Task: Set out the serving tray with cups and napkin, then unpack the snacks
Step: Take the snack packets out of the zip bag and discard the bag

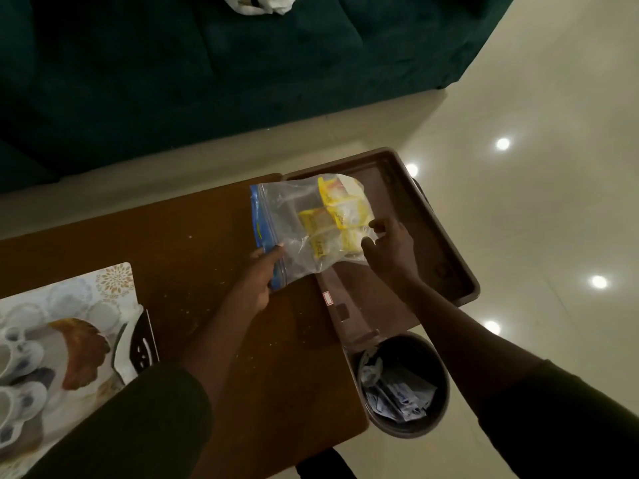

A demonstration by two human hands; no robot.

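Note:
A clear zip bag [294,223] with a blue seal strip holds several yellow snack packets [340,216]. The bag hangs above the near left part of a brown serving tray [446,243] that lies at the right end of the wooden table [173,236] and juts past its edge. My left hand [257,278] grips the bag's blue sealed edge. My right hand [387,247] pinches the bag's bottom by the packets. White cups [20,357] stand on a patterned tray [114,281] at the table's left.
A round brown bin [404,385] with crumpled wrappers stands on the tiled floor under the serving tray's near end. A dark green sofa [207,63] fills the far side, with a white plastic bag [259,3] on it. A black-and-white holder [138,344] leans beside the patterned tray.

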